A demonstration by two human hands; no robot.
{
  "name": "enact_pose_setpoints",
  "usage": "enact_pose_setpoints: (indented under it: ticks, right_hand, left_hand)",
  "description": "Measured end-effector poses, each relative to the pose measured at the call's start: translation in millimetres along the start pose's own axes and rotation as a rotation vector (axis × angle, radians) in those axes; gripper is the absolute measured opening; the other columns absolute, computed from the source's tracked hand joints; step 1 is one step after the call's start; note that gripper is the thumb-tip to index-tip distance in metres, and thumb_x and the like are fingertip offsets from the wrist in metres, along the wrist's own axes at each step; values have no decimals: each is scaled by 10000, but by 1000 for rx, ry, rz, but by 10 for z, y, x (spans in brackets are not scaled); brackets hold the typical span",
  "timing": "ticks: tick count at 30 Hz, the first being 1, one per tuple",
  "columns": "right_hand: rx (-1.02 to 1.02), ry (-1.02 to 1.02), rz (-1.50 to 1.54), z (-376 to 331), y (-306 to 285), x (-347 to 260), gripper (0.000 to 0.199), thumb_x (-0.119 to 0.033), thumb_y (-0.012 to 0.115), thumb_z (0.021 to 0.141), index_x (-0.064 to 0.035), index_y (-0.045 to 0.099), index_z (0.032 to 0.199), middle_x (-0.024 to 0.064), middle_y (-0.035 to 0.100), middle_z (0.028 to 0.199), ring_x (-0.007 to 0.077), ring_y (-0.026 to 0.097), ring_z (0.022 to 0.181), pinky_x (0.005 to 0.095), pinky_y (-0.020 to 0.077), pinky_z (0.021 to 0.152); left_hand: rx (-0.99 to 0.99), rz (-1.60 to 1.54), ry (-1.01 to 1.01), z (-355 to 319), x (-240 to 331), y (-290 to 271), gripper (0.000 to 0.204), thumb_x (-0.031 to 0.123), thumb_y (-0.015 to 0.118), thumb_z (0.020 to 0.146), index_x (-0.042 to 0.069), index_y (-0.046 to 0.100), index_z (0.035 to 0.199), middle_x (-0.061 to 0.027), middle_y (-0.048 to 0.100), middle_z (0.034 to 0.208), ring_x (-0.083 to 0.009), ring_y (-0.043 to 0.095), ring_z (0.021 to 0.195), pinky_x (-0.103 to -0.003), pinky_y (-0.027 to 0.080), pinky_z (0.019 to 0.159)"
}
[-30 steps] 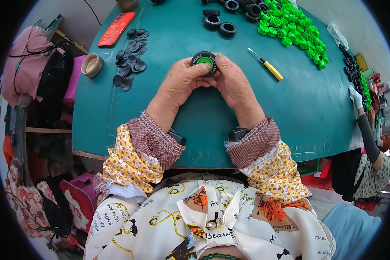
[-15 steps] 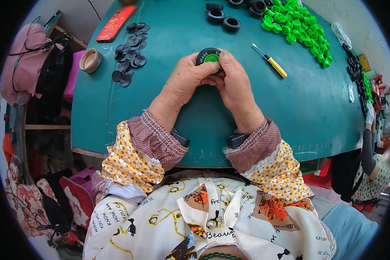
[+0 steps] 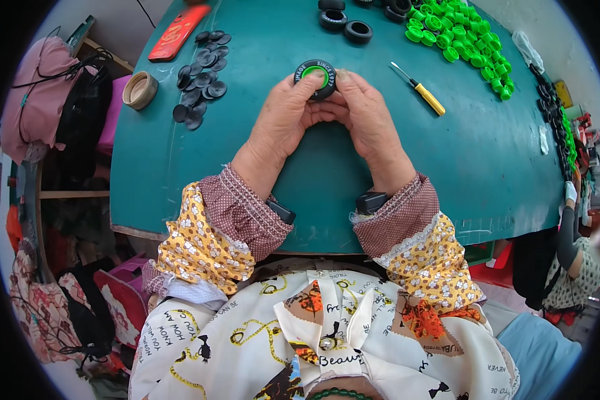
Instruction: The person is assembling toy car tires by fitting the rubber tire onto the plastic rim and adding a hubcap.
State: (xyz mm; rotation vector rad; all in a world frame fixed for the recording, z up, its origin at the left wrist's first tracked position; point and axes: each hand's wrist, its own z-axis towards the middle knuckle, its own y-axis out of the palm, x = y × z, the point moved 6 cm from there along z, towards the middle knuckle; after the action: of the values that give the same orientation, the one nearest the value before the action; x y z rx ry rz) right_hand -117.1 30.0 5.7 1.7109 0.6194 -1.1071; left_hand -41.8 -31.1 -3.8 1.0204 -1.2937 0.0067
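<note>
Between both hands, above the middle of the green table, I hold a small toy wheel (image 3: 325, 89), a black tyre with white lettering around a bright green hub. My left hand (image 3: 281, 113) is closed on its left side, the thumb pressing on the green hub. My right hand (image 3: 367, 117) grips the tyre's right edge with thumb and fingers. Fingers beneath the wheel are partly hidden. A yellow-handled screwdriver (image 3: 428, 98) lies to the right of my hands. To the left lie several black discs (image 3: 207, 80) in a loose group.
Loose black tyres (image 3: 358, 32) lie at the far side, beside a heap of green hubs (image 3: 463, 40). A red box-like item (image 3: 180, 32) and a tape roll (image 3: 140, 91) lie at left on the table (image 3: 447, 180). At far right another person's arm (image 3: 568, 230) reaches toward more wheel parts.
The wheel has turned in my fingers and shifted slightly left and away from me. My right hand has moved a little to the right, still gripping it.
</note>
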Motion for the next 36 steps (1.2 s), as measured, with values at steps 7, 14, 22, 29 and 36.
enact_pose_setpoints:
  ticks: [7, 14, 22, 29, 36]
  right_hand:
    - [30, -71, -240, 75, -247, -136, 291, -298, 542, 862, -18, 603, 915, 22, 594, 796, 85, 538, 678, 210, 437, 625]
    - [38, -66, -379, 70, -193, -127, 315, -332, 575, 836, -31, 611, 923, 9, 580, 766, 71, 513, 665, 206, 414, 604]
    - [80, -75, -283, 64, -206, -59, 335, -349, 563, 841, -23, 610, 903, 4, 568, 731, 66, 501, 633, 200, 407, 572]
    - [90, 31, -201, 63, -234, -33, 337, -356, 564, 839, -22, 593, 798, 16, 530, 617, 81, 497, 520, 193, 403, 490]
    - [75, 30, -210, 68, -223, -25, 334, -342, 573, 835, -9, 587, 836, 13, 542, 645, 77, 501, 541, 190, 409, 499]
  left_hand:
    - [-121, 50, -135, -5, 35, -28, 329, 317, 478, 890, 8, 530, 993, -137, 628, 785, -188, 629, 653, -241, 515, 588]
    - [25, 237, -10, 28, 77, -133, 317, 315, 503, 882, 9, 557, 947, -80, 615, 776, -149, 609, 614, -223, 508, 558]
    - [24, 147, -59, 1, 69, -58, 282, 293, 494, 885, 24, 571, 913, -71, 614, 791, -136, 601, 628, -214, 476, 562]
    - [67, 109, -77, 33, 67, -188, 302, 292, 499, 879, 3, 572, 923, -72, 607, 767, -128, 584, 609, -204, 466, 541]
    - [53, 311, -37, 44, 89, -163, 275, 263, 525, 871, -4, 581, 904, -68, 609, 759, -125, 571, 551, -211, 456, 514]
